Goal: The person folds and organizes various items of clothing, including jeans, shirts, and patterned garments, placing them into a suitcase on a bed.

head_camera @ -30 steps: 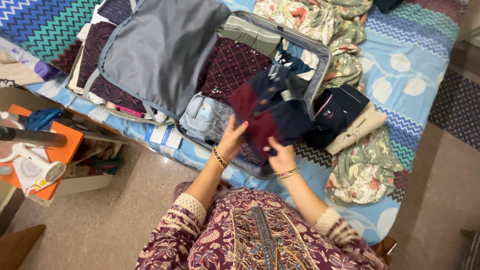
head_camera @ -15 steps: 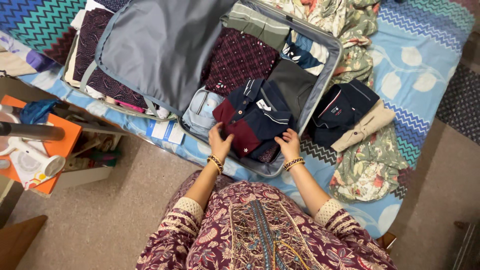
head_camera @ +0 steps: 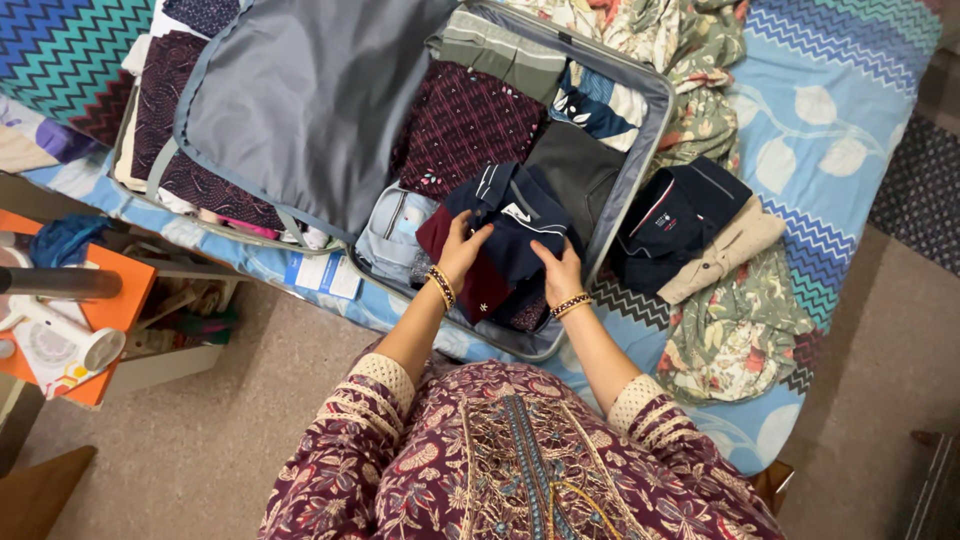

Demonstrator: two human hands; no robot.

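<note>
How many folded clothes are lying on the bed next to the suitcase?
2. A navy shirt lies right beside the open suitcase, and a beige garment lies against its right side. More may be hidden in the crumpled floral bedding.
</note>
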